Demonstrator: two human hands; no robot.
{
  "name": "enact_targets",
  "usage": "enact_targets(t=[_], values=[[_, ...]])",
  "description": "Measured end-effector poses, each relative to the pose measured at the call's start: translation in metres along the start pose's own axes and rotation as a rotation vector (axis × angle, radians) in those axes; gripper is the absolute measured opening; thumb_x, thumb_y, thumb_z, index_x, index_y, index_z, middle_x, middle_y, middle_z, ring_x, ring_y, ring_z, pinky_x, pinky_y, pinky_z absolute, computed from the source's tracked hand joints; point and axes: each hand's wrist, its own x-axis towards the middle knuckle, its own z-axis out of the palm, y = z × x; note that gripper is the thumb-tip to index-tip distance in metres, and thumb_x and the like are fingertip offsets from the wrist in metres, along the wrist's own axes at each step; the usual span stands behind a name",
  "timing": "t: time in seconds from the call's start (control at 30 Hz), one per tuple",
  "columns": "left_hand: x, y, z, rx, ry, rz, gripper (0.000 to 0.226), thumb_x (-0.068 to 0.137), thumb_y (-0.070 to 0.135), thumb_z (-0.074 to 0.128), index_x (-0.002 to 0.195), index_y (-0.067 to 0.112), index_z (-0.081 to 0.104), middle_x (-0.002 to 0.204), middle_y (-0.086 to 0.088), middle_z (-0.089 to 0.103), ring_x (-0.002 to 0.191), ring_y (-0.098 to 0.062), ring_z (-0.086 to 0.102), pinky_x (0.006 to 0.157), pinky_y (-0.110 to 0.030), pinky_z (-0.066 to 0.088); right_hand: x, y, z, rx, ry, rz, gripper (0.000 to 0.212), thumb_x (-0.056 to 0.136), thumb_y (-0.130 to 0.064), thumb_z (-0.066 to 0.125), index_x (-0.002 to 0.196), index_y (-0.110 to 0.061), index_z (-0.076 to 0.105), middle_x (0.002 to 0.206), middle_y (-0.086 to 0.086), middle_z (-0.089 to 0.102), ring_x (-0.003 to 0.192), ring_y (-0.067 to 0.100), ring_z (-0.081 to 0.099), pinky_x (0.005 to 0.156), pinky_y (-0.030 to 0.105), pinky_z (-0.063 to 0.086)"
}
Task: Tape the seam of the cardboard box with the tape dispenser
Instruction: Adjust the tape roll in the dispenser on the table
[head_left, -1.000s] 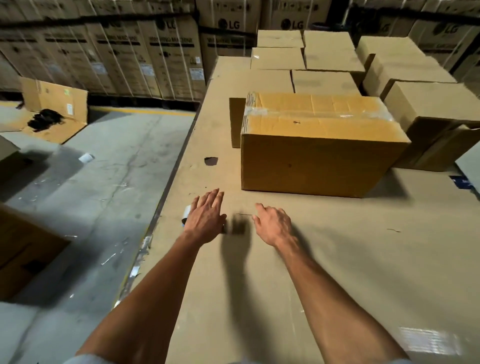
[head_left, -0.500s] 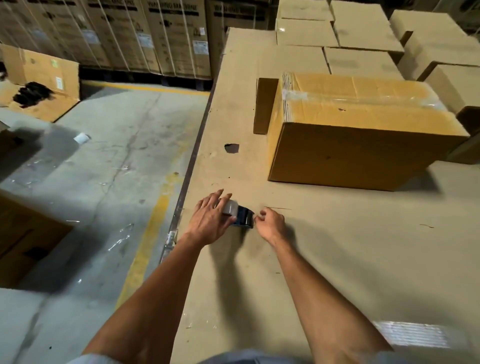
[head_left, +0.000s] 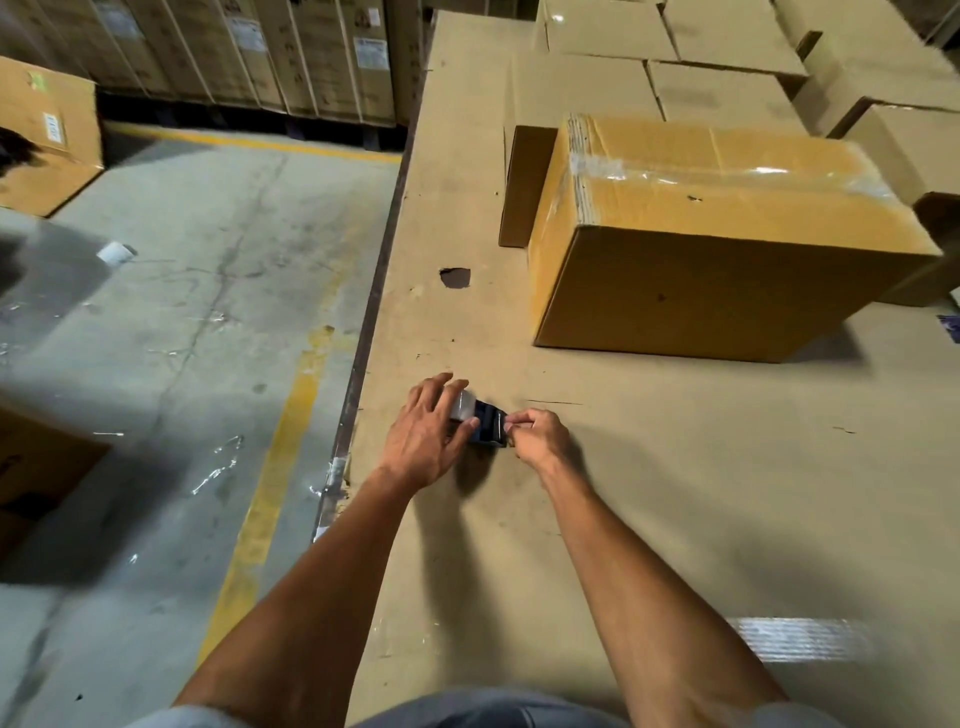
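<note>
A closed cardboard box (head_left: 727, 291) stands on the cardboard-covered table (head_left: 675, 493), with clear tape running across its top seam. Nearer to me, a small dark tape dispenser (head_left: 485, 423) with a clear tape roll lies on the table near its left edge. My left hand (head_left: 426, 434) grips the roll end of the dispenser. My right hand (head_left: 535, 436) pinches at its right end, where the tape's edge sits; the tape end itself is too small to make out.
Several closed cartons (head_left: 727, 57) stand behind and right of the box. A flat cardboard piece (head_left: 524, 184) leans at the box's left. A hole (head_left: 455, 277) shows in the table cover. Left of the table edge (head_left: 363, 364) lies concrete floor (head_left: 156, 338) with a yellow line.
One second ago both hands were reaching, empty, over the table. Half a second ago they closed on the dispenser, and they hold it the same way now. The view has shifted closer and downward.
</note>
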Motion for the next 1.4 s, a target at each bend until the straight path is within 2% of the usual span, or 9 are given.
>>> enact_targets(t=[0.13,0.27,0.5,0.63,0.77,0.87,1.03,1.23,1.4], values=[[-0.002,0.001,-0.001,-0.019,0.004,-0.015,0.069,0.107,0.068,0.035,0.16,0.025,0.035,0.168,-0.008,0.036,0.153,-0.03,0.036,0.124,-0.053,0.042,-0.004,0.0,0.006,0.051,-0.01,0.018,0.026,0.09,-0.02,0.065,0.112,-0.019,0.078,0.107,0.001,0.08,0.099,0.022,0.074,0.084,0.029,0.06],[-0.003,0.002,0.0,-0.02,0.005,-0.027,0.069,0.106,0.069,0.035,0.16,0.025,0.034,0.167,-0.008,0.035,0.153,-0.03,0.035,0.124,-0.053,0.042,-0.011,-0.002,0.007,-0.013,0.024,-0.026,0.028,0.096,-0.038,0.068,0.116,-0.02,0.077,0.112,0.003,0.079,0.107,0.025,0.072,0.082,0.024,0.048],[-0.003,0.002,0.0,-0.011,0.003,-0.03,0.066,0.108,0.065,0.041,0.161,0.025,0.034,0.168,-0.008,0.035,0.154,-0.029,0.033,0.124,-0.051,0.042,-0.011,-0.008,0.015,0.095,0.078,-0.034,0.011,0.086,-0.022,0.077,0.096,-0.02,0.081,0.1,0.0,0.081,0.099,0.022,0.073,0.091,0.032,0.058],[-0.002,0.001,0.0,-0.009,0.014,-0.022,0.065,0.108,0.063,0.043,0.16,0.024,0.036,0.167,-0.008,0.036,0.153,-0.029,0.035,0.123,-0.051,0.043,-0.001,-0.002,0.022,0.264,0.019,0.029,0.002,0.082,-0.026,0.077,0.084,-0.026,0.078,0.092,-0.001,0.08,0.091,0.022,0.075,0.09,0.042,0.063],[-0.003,-0.001,0.001,0.021,0.001,-0.013,0.066,0.11,0.063,0.038,0.167,0.031,0.028,0.175,-0.008,0.026,0.161,-0.032,0.026,0.129,-0.053,0.035,0.003,0.008,0.022,0.401,-0.044,0.058,0.014,0.09,-0.02,0.073,0.076,-0.021,0.076,0.091,0.008,0.079,0.094,0.029,0.076,0.091,0.048,0.063],[-0.005,0.0,0.004,0.06,-0.026,-0.01,0.066,0.111,0.065,0.029,0.172,0.043,0.016,0.183,-0.003,0.003,0.169,-0.03,0.003,0.137,-0.048,0.014,0.002,0.009,0.019,0.398,-0.053,0.041,0.018,0.091,-0.03,0.076,0.075,-0.022,0.074,0.087,0.008,0.08,0.09,0.026,0.078,0.092,0.047,0.063],[-0.002,0.009,0.006,0.218,-0.028,0.043,0.066,0.114,0.061,0.028,0.174,0.036,0.012,0.181,0.002,-0.016,0.167,-0.025,-0.016,0.137,-0.049,0.001,0.017,0.014,0.029,0.255,0.035,0.042,0.021,0.075,-0.04,0.081,0.063,-0.024,0.073,0.075,0.005,0.079,0.081,0.029,0.077,0.083,0.046,0.065],[0.006,0.021,0.005,0.307,-0.036,0.109,0.064,0.112,0.06,0.029,0.171,0.035,0.027,0.183,0.0,-0.004,0.169,-0.028,-0.008,0.137,-0.052,0.01,-0.015,-0.011,0.011,0.115,0.117,0.02,0.02,0.091,-0.032,0.074,0.1,-0.017,0.082,0.102,0.009,0.08,0.101,0.03,0.072,0.088,0.028,0.054],[0.009,0.025,0.012,0.308,-0.019,0.058,0.057,0.116,0.045,0.036,0.169,0.025,0.035,0.182,-0.006,0.007,0.169,-0.032,-0.003,0.137,-0.052,0.01,-0.011,-0.01,0.014,0.071,0.126,0.007,0.02,0.093,-0.022,0.068,0.103,-0.013,0.082,0.108,0.015,0.079,0.107,0.034,0.071,0.091,0.031,0.055]])
